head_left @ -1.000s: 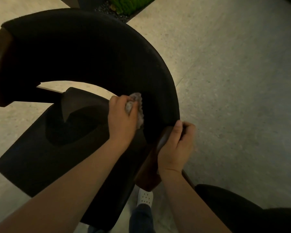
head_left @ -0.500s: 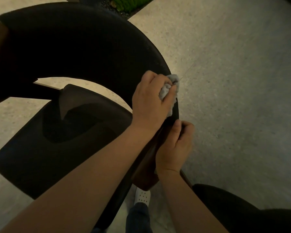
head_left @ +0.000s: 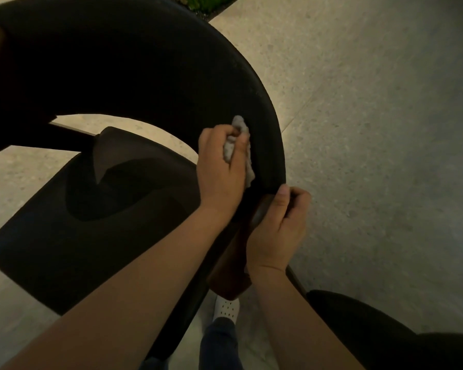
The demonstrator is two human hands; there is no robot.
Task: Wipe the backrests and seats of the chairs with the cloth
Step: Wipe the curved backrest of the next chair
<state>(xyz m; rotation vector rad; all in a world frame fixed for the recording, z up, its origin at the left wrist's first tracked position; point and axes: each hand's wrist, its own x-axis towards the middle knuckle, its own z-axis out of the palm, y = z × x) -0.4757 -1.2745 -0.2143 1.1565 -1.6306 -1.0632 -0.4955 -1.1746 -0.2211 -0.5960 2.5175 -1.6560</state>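
From the head camera: bunching the cloth (head_left: pixel 247 166) in the tightly curled left hand (head_left: pixel 221 169), pressing it onto the inner curve of the backrest (head_left: pixel 145 62) just above the right hand (head_left: pixel 277 231); clamping the right hand round the wooden arm end (head_left: pixel 229 279), likely steadying it for wiping; leaving the seat (head_left: pixel 64 249) left of both hands.

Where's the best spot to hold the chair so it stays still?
Probably the brown wooden end of the backrest, from above: it is narrow enough to wrap fingers round, as the right hand does, clear of the cloth.
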